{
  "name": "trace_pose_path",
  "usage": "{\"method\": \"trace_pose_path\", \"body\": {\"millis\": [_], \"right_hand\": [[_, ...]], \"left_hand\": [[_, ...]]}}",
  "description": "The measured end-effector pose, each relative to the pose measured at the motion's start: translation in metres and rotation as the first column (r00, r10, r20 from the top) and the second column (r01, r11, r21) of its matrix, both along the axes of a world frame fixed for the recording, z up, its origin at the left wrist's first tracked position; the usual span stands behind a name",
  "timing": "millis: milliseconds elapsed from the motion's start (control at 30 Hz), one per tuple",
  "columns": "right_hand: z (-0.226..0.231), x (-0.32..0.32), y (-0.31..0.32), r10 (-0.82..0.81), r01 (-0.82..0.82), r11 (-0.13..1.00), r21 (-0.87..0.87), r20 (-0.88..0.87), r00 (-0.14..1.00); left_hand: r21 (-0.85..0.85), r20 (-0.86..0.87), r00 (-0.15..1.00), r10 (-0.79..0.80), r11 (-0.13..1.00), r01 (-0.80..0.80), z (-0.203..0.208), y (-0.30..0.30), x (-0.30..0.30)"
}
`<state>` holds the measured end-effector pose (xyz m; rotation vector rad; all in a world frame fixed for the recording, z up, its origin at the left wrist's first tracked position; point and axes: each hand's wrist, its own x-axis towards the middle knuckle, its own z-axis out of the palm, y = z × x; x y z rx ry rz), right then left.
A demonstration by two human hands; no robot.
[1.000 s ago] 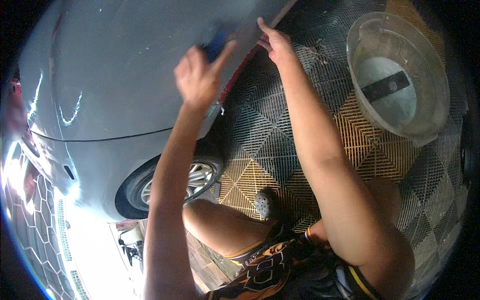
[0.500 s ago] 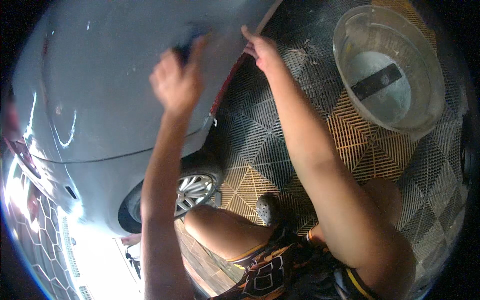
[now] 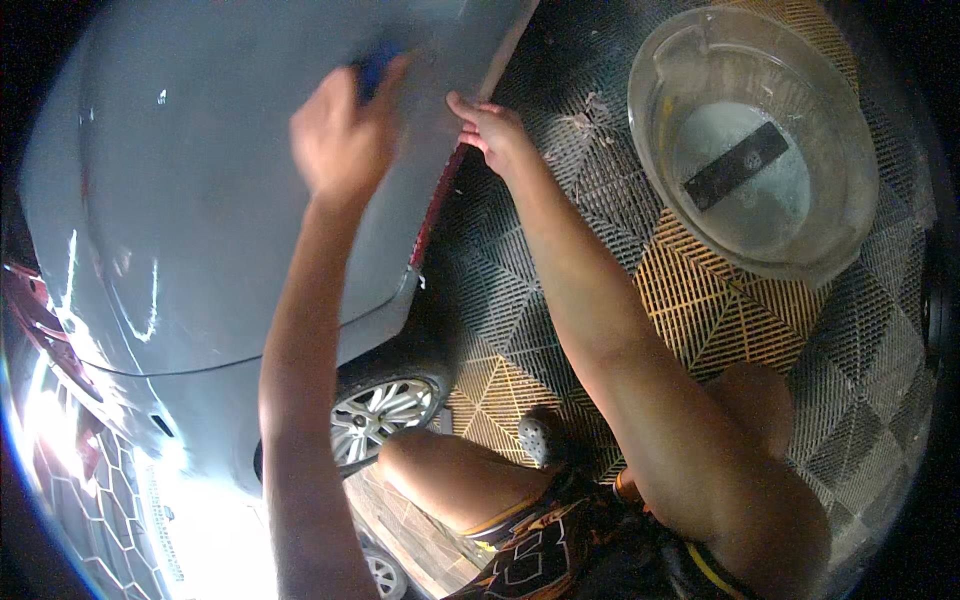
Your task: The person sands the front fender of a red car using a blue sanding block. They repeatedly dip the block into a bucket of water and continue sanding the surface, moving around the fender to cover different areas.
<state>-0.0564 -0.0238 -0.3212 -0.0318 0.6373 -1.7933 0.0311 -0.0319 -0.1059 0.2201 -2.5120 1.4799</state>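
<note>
A grey car body panel (image 3: pixel 220 190) with a dull surface fills the upper left. My left hand (image 3: pixel 345 145), blurred by motion, presses a small blue block or pad (image 3: pixel 378 68) on it; the kind of pad cannot be made out. Lower on the same panel, at its bottom edge, my right hand (image 3: pixel 492 135) touches with the thumb stretched out and the fingers loosely bent apart from it. Nothing shows in that hand. Reddish tape or paint (image 3: pixel 432 215) runs along the panel's edge just below it.
A translucent oval tub (image 3: pixel 650 150) with cloudy water stands on the right, a black rectangular block (image 3: pixel 738 166) in it. Slotted black and yellow tiles (image 3: pixel 700 270) cover the floor. The car's wheel (image 3: pixel 385 415) is by my knee. A bright light glares at lower left.
The view has shifted a little. My left hand stays on the panel with the blue pad, slightly higher in the picture. My right hand appears lower and further left along the edge.
</note>
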Motion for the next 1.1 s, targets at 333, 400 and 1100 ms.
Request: {"method": "trace_pose_path", "body": {"millis": [333, 400, 1100], "right_hand": [[0.018, 0.022, -0.007, -0.091, 0.095, 0.994, 0.059, -0.071, 0.993], [0.018, 0.025, -0.002, -0.145, 0.145, 0.989, 0.015, -0.001, 0.989], [-0.003, -0.007, -0.006, -0.082, 0.083, 0.997, 0.007, -0.072, 0.994]], "left_hand": [[-0.128, -0.003, 1.000, -0.031, 0.991, 0.030, 0.018, 0.000, -0.011], [-0.061, -0.052, 0.993, -0.107, 0.993, 0.103, -0.012, -0.015, -0.061], [-0.103, 0.028, 0.999, -0.040, 0.994, 0.042, 0.030, 0.010, 0.030]]}}
